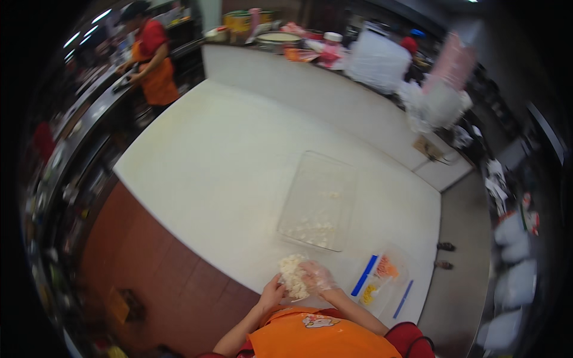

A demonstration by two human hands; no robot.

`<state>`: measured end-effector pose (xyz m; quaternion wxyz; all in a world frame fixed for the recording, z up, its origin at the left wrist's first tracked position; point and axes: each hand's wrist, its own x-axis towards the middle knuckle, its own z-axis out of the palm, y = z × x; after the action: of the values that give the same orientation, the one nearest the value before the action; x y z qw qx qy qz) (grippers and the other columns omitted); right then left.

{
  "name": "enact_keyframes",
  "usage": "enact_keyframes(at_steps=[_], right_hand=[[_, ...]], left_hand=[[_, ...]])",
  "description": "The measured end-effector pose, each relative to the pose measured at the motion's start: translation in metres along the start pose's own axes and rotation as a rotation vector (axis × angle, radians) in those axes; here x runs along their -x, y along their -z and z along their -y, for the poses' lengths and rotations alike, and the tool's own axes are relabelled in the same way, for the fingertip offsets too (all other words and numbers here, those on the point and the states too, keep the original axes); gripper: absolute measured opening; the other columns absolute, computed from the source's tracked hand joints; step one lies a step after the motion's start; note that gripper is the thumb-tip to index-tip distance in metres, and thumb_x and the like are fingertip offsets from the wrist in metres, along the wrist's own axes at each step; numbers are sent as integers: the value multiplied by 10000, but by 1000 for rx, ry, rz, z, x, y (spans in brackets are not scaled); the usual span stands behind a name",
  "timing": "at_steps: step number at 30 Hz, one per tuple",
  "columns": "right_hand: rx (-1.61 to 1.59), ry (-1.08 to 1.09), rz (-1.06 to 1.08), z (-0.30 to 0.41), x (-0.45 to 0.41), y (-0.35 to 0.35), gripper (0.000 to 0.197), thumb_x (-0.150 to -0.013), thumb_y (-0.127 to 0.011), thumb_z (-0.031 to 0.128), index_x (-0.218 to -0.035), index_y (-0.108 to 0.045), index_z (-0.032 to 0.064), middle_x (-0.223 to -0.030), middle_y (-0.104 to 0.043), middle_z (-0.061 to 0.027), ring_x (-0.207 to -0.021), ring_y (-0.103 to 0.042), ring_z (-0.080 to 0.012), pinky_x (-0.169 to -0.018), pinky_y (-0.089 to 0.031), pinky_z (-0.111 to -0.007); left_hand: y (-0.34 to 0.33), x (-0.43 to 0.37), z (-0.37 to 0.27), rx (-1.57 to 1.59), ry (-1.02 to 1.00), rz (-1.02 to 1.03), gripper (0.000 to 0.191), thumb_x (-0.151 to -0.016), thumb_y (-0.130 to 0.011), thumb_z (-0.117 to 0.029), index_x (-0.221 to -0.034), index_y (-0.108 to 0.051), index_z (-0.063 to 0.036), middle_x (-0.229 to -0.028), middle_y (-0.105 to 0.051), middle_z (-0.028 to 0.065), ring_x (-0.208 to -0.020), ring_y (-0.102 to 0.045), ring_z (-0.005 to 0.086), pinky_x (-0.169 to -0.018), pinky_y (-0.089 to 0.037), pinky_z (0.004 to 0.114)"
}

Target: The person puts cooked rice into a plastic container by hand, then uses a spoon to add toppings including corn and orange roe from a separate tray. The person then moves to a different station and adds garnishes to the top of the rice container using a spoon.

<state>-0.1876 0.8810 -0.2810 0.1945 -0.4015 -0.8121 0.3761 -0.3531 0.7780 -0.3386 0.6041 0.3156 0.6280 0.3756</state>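
Note:
At the near edge of the white worktop (210,170), a heap of white, crumbly food (294,278) lies between my hands. My left hand (273,290) touches the heap's left side, bare, with its fingers partly hidden; whether it grips a container's edge is unclear. My right hand (318,275), in a clear plastic glove, presses against the heap's right side. Just beyond them rests a clear rectangular tray (313,201) with white crumbs in its near end. To the right, a clear divided container (380,302) holds orange shreds (387,267) and yellow pieces (369,294).
Blue strips (364,275) (403,299) lie beside the divided container. A raised ledge (313,80) behind the worktop carries tubs, a jar (332,42) and plastic bags (378,58). A co-worker in an orange apron (156,78) stands at a counter, far left.

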Motion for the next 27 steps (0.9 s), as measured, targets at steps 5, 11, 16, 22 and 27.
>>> enact_keyframes(at_steps=[5,11,16,22,27], right_hand=[[26,-43,-19,-14,5,-6,215,-806,-573,104,-1010,-625,61,-926,-623,-159,-835,-618,-306,-726,-497,-344],[130,-44,-44,-4,1,-4,173,-823,-594,148,-962,-659,69,-870,-638,-153,-801,-624,-308,-701,-501,-357],[60,-43,-98,13,-7,6,162,-795,-584,86,-948,-631,69,-830,-598,-151,-779,-586,-350,-666,-483,-395],[-65,-135,-60,13,-11,-2,160,-802,-589,74,-953,-637,59,-847,-619,-137,-768,-612,-303,-682,-492,-353],[-226,-298,-154,4,-12,-1,171,-814,-605,113,-969,-650,55,-901,-646,-137,-789,-635,-280,-700,-499,-335]], left_hand=[[-3,-7,8,-52,-61,37,495,-902,-469,-81,-1377,-332,-47,-882,-619,114,-753,-590,153,-654,-492,277],[-10,-12,25,295,-120,6,421,-895,-459,-60,-1312,-404,-49,-821,-628,90,-692,-591,127,-590,-494,278],[-9,-2,1,8,-88,-66,416,-895,-463,-62,-1306,-408,-31,-798,-613,122,-677,-584,164,-624,-482,294],[-4,10,-14,-4,-41,-71,456,-904,-464,-68,-1346,-364,-21,-824,-589,94,-706,-555,138,-642,-473,268],[-1,7,-10,-10,-60,-38,489,-910,-450,-73,-1378,-323,-9,-825,-575,68,-713,-541,114,-636,-469,249]])
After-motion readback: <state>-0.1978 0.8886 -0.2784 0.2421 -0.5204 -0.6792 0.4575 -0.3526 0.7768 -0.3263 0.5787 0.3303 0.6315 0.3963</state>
